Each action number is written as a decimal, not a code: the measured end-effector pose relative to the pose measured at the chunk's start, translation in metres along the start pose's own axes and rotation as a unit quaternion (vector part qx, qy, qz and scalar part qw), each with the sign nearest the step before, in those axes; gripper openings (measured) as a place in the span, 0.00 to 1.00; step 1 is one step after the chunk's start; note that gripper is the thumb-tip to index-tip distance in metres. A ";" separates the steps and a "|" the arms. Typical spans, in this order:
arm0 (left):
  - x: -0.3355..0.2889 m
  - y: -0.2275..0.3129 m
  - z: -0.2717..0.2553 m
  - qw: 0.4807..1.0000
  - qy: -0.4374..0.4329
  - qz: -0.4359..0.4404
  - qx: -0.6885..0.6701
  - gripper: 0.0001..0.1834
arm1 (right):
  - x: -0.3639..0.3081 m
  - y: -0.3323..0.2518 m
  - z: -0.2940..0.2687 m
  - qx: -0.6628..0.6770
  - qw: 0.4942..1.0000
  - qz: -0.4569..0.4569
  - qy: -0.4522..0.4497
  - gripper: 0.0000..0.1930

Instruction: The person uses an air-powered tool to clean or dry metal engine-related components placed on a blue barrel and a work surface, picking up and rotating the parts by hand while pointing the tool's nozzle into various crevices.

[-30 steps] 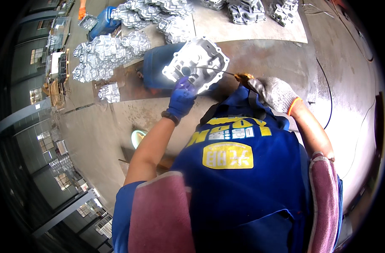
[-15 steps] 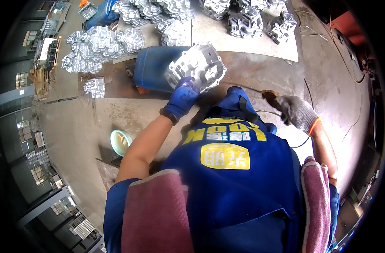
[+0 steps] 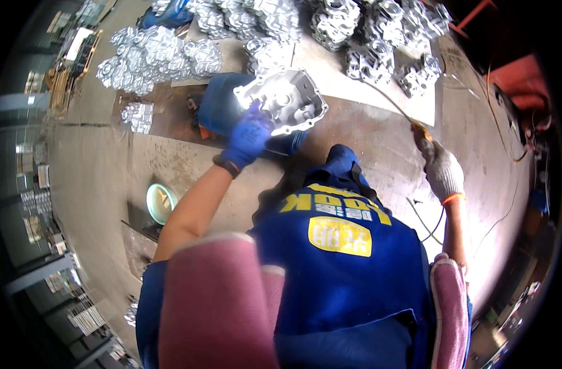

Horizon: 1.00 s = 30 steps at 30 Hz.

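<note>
My left hand [image 3: 250, 136], in a blue glove, is closed on the left edge of a silvery cast-metal housing [image 3: 293, 117]. The housing is tilted, its hollow inside and bolt-hole rim showing, above a blue drum [image 3: 216, 101] lying on its side. Off to the right, my right hand [image 3: 444, 169], in a pale knitted glove with an orange cuff, is wrapped round the orange-brown handle of a long thin rod-like tool [image 3: 393, 101]. The tool slants up and left, apart from the housing. Its exact kind is unclear.
Stacked castings [image 3: 164, 58] stand at the far left, more castings [image 3: 370, 61] at the far right on a pale sheet. A single casting [image 3: 137, 117] lies left of the drum. A pale green round basin [image 3: 162, 204] sits near my left forearm. Thin cables lie on the right floor.
The housing has turned, so its hollow inside now faces up more. My right hand has moved up, and the tool now points toward the far castings. The whole view has shifted somewhat.
</note>
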State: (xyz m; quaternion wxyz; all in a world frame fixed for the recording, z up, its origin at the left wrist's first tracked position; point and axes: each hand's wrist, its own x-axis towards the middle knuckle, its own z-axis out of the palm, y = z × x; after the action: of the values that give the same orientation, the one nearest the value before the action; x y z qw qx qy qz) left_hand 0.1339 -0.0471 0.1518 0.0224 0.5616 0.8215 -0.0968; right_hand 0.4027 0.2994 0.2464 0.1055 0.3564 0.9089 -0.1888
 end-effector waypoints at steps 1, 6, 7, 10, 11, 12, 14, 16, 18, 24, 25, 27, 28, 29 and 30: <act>-0.011 -0.016 0.004 0.997 0.066 -0.027 -0.030 0.18 | 0.002 0.004 -0.007 0.020 0.999 0.025 -0.001 0.27; -0.032 -0.018 0.008 0.966 0.155 -0.188 -0.090 0.31 | 0.002 -0.026 -0.029 -0.003 0.999 0.003 -0.035 0.23; -0.024 -0.011 0.016 0.959 0.159 -0.215 -0.097 0.39 | 0.003 -0.032 -0.027 -0.015 0.999 -0.025 -0.018 0.22; -0.017 -0.002 0.040 0.912 0.246 -0.308 -0.115 0.34 | -0.001 -0.069 -0.024 -0.015 0.991 -0.136 0.008 0.23; -0.020 0.000 0.052 0.901 0.267 -0.324 -0.110 0.32 | -0.001 -0.086 -0.024 -0.006 0.985 -0.172 -0.020 0.22; -0.022 0.003 0.062 0.890 0.288 -0.335 -0.111 0.31 | -0.001 -0.102 -0.025 0.001 0.978 -0.201 -0.047 0.22; -0.031 0.010 0.075 0.874 0.330 -0.335 -0.125 0.28 | -0.007 -0.152 -0.041 0.147 0.948 -0.175 -0.223 0.22; -0.033 0.020 0.076 0.859 0.354 -0.330 -0.165 0.24 | 0.021 -0.167 -0.011 0.045 0.951 -0.281 -0.124 0.24; -0.037 0.021 0.074 0.864 0.346 -0.322 -0.177 0.22 | 0.036 -0.198 0.005 0.015 0.947 -0.299 -0.116 0.25; -0.041 0.020 0.060 0.868 0.321 -0.333 -0.182 0.24 | 0.051 -0.221 0.022 0.054 0.947 -0.276 -0.157 0.26; -0.041 0.019 0.059 0.864 0.328 -0.334 -0.188 0.26 | 0.041 -0.222 0.014 0.100 0.943 -0.233 -0.214 0.26; -0.040 0.017 0.059 0.859 0.331 -0.339 -0.194 0.30 | 0.063 -0.200 0.023 0.182 0.943 -0.213 -0.179 0.26; -0.041 0.015 0.060 0.858 0.327 -0.345 -0.195 0.32 | 0.070 -0.187 0.023 0.300 0.921 -0.175 -0.176 0.27; -0.041 0.015 0.060 0.858 0.320 -0.350 -0.196 0.34 | 0.077 -0.170 0.024 0.417 0.883 -0.132 -0.171 0.28; -0.043 0.016 0.060 0.858 0.321 -0.349 -0.196 0.35 | 0.089 -0.152 0.023 0.440 0.874 -0.082 -0.186 0.32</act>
State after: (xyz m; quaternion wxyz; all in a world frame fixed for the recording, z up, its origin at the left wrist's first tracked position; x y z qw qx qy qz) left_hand 0.1599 -0.0923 0.0974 -0.1683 0.2217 0.9272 0.2506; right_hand 0.2351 0.2417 0.2371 0.0891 0.2480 0.7213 -0.6406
